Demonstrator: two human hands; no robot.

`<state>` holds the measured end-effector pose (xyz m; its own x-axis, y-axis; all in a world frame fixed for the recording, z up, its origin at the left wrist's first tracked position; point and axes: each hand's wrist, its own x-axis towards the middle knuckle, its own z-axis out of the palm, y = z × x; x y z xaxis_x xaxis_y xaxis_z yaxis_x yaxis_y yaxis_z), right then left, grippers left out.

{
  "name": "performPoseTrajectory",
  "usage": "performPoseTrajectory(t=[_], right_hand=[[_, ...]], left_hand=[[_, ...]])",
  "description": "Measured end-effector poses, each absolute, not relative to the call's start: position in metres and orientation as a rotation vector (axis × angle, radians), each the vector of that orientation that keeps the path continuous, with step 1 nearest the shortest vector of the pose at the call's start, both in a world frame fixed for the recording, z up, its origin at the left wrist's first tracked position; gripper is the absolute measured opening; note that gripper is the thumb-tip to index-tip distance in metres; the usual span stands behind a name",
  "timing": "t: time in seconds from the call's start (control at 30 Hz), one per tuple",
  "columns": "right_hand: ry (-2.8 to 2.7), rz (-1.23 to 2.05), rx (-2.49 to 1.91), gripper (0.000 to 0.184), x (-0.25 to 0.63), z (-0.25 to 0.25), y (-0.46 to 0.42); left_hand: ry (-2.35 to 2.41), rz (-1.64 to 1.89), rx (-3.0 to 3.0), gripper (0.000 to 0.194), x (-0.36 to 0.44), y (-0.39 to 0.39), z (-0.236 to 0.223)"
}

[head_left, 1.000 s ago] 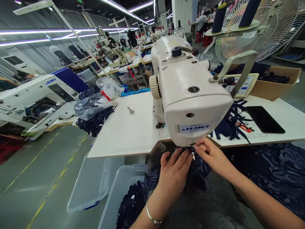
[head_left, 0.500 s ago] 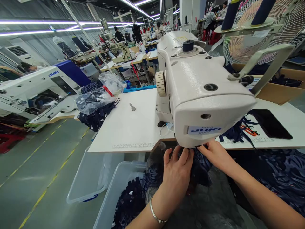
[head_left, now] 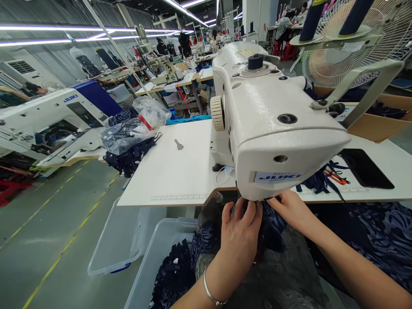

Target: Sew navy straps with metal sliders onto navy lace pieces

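Under the head of a white sewing machine (head_left: pixel 283 111), both my hands are at a piece of dark navy patterned fabric (head_left: pixel 272 227). My left hand (head_left: pixel 240 234) is closed on the fabric's left side, its fingers bent and their tips hidden beneath the machine. From the right, my right hand (head_left: pixel 291 210) grips the same cloth, with the thumb and fingertips partly out of sight under the machine head. The needle area cannot be seen. Fabric hangs below the hands in front of a dark grey cover (head_left: pixel 289 274).
A clear plastic bin (head_left: pixel 161 244) of navy pieces stands at lower left. On the white table (head_left: pixel 183 171) lie a small metal plate (head_left: pixel 178 144), a black phone (head_left: pixel 368 168) and orange-handled snips (head_left: pixel 336 176). A bagged navy pile (head_left: pixel 128 141) sits at the left edge. Patterned fabric (head_left: pixel 383 240) lies right.
The view has shifted very slightly. Both hands keep nearly the same place at the fabric under the machine head.
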<state>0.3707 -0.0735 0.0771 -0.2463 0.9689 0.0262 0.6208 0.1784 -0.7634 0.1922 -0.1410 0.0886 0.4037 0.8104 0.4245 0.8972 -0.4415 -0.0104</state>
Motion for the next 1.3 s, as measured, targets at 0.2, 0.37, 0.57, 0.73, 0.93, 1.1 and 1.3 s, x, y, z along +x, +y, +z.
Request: performPoseTrajectory(t=[0.2, 0.37, 0.57, 0.73, 0.93, 1.1, 1.3], right_hand=[[-1.944, 0.837, -1.489, 0.019, 0.369, 0.078, -0.074], [-1.975, 0.832, -1.477, 0.022, 0.369, 0.073, -0.071], [-1.997, 0.811, -1.43, 0.02, 0.369, 0.07, -0.069], [-1.978, 0.878, -1.445, 0.022, 0.368, 0.075, -0.072], [-1.94, 0.904, -1.44, 0.019, 0.37, 0.074, -0.072], [-1.902, 0.867, -1.425, 0.02, 0.373, 0.071, -0.073], [-1.796, 0.875, -1.412, 0.021, 0.372, 0.066, -0.076]], left_hand=[[-1.495, -0.526, -2.39, 0.037, 0.193, -0.142, 0.089], [-1.521, -0.519, -2.362, 0.035, 0.193, -0.143, 0.089], [-1.525, -0.555, -2.342, 0.029, 0.192, -0.142, 0.09], [-1.512, -0.555, -2.316, 0.028, 0.193, -0.142, 0.09], [-1.51, -0.551, -2.375, 0.029, 0.195, -0.141, 0.091], [-1.501, -0.549, -2.398, 0.029, 0.198, -0.141, 0.093], [-1.542, -0.575, -2.526, 0.052, 0.197, -0.15, 0.099]])
